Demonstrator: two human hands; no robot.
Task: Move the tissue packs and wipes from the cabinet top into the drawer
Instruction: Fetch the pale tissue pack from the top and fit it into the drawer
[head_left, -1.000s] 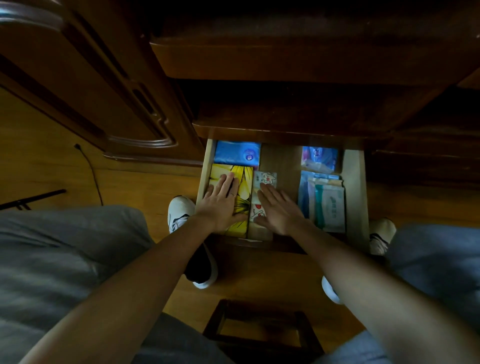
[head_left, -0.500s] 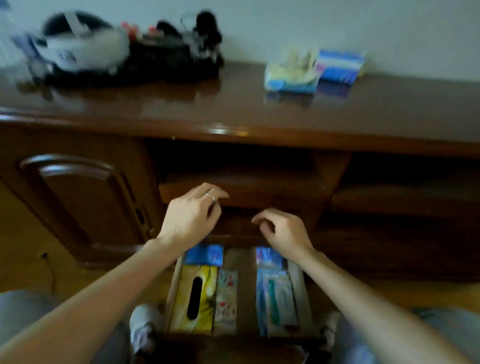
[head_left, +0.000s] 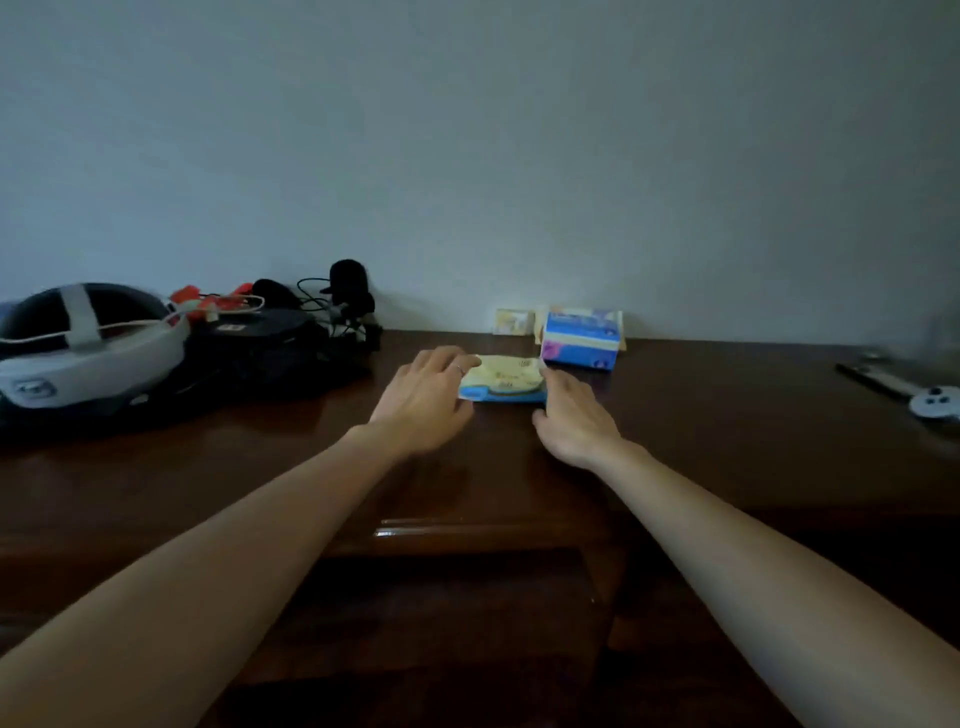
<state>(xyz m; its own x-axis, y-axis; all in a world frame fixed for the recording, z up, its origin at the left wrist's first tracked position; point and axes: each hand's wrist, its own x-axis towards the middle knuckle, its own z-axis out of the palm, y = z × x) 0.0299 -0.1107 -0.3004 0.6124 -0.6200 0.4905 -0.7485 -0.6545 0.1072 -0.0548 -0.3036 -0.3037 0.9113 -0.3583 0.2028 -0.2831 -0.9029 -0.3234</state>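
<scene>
Now both hands, left (head_left: 423, 400) and right (head_left: 574, 421), touch the flat wipes pack (head_left: 501, 382) with relaxed fingers on the cabinet top (head_left: 727, 441)

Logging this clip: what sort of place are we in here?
Probably a room in a home, not a workshop or lab. A glossy dark wooden cabinet top stands against a plain pale wall, with a white VR headset and a blue tissue box on it.

Pale-yellow, blue-edged wipes pack (head_left: 501, 378); blue-and-white tissue pack (head_left: 581, 338); dark-brown cabinet top (head_left: 727, 441).
</scene>
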